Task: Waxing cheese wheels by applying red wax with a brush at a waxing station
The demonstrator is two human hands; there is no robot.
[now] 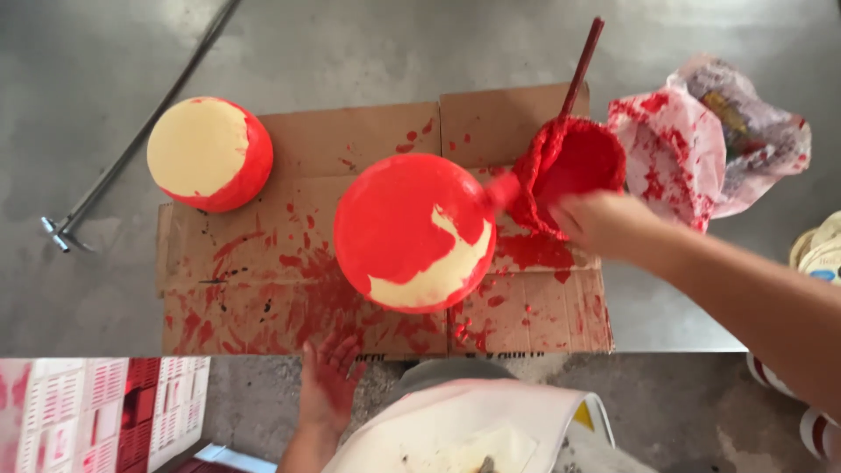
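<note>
Head view: your right hand (pixel 604 223) is closed on a brush (pixel 501 191), painting the middle ball (pixel 412 232) on the cardboard (pixel 280 263); left hand (pixel 331 377) is open, empty. Next, cover the bare cream patch.

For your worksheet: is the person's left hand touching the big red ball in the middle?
Apart. The head view shows the left hand open below the red ball, with stained cardboard visible between them.

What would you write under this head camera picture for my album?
Right hand brushes red paint onto a big cream ball on spattered cardboard, left hand open below it.
</note>
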